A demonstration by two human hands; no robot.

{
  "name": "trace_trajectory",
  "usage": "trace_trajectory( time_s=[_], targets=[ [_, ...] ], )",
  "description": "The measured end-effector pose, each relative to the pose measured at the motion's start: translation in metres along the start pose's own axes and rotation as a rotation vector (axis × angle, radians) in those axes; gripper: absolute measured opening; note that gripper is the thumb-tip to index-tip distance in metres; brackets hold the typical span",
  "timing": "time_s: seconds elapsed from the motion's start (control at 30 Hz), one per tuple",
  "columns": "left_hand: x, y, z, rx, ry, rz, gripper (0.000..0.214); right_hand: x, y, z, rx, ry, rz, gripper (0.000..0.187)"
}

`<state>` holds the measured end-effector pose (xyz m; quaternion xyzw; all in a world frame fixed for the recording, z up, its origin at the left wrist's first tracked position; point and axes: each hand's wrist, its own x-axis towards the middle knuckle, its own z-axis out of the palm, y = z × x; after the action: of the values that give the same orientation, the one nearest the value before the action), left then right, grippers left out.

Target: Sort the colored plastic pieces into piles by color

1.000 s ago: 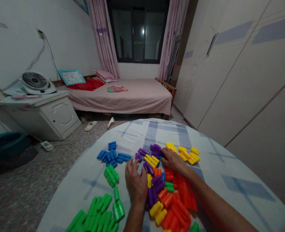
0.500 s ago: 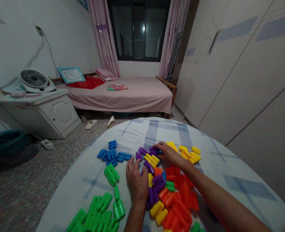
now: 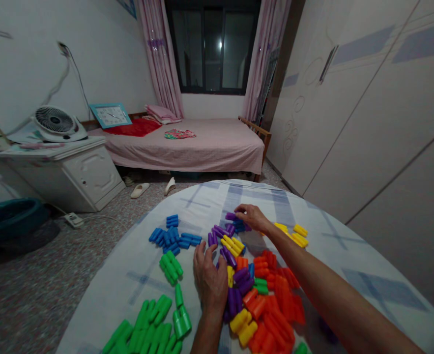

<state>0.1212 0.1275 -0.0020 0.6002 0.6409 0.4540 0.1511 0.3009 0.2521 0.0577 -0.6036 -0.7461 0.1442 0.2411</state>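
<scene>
Blue blocks [image 3: 172, 235], green blocks [image 3: 169, 267] and yellow blocks [image 3: 298, 235] lie grouped; orange blocks [image 3: 277, 300] and purple blocks [image 3: 235, 301] lie mixed on the surface [image 3: 323, 246]. Our left hand [image 3: 211, 280] rests open; our right hand [image 3: 251, 217] touches a purple block [image 3: 231, 216], grip unclear.

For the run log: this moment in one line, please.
left hand: open, beside purple plastic blocks | right hand: at a purple block | surface: blue-checked tablecloth
</scene>
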Motion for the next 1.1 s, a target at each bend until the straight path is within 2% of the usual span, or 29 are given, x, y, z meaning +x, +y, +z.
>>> trace_trajectory(
  time_s=[0.17, 0.33, 0.57, 0.67, 0.9, 1.03, 1.1],
  targets=[
    [0.0, -0.002, 0.001, -0.006, 0.006, 0.007, 0.026, 0.013, 0.004, 0.006, 0.013, 0.097, 0.007, 0.028],
    [0.0, -0.002, 0.002, 0.016, -0.001, 0.003, 0.027, -0.002, 0.009, 0.009, 0.022, 0.101, -0.036, 0.035],
    [0.001, 0.0, 0.002, 0.054, -0.002, 0.0, 0.027, -0.036, 0.014, 0.021, 0.027, -0.058, -0.125, 0.037],
    [0.001, 0.0, 0.001, 0.064, -0.017, 0.008, 0.027, -0.045, 0.012, 0.024, -0.039, -0.079, -0.132, 0.038],
    [0.001, 0.0, 0.001, 0.074, -0.031, 0.003, 0.029, -0.062, 0.001, 0.008, -0.105, -0.207, -0.132, 0.04],
    [0.001, 0.001, 0.001, 0.08, -0.039, -0.01, 0.028, -0.084, -0.009, -0.008, -0.017, -0.27, -0.131, 0.045],
    [0.001, 0.001, 0.0, 0.067, -0.034, -0.01, 0.027, -0.099, -0.009, -0.017, 0.071, -0.255, -0.133, 0.042]
  ],
)
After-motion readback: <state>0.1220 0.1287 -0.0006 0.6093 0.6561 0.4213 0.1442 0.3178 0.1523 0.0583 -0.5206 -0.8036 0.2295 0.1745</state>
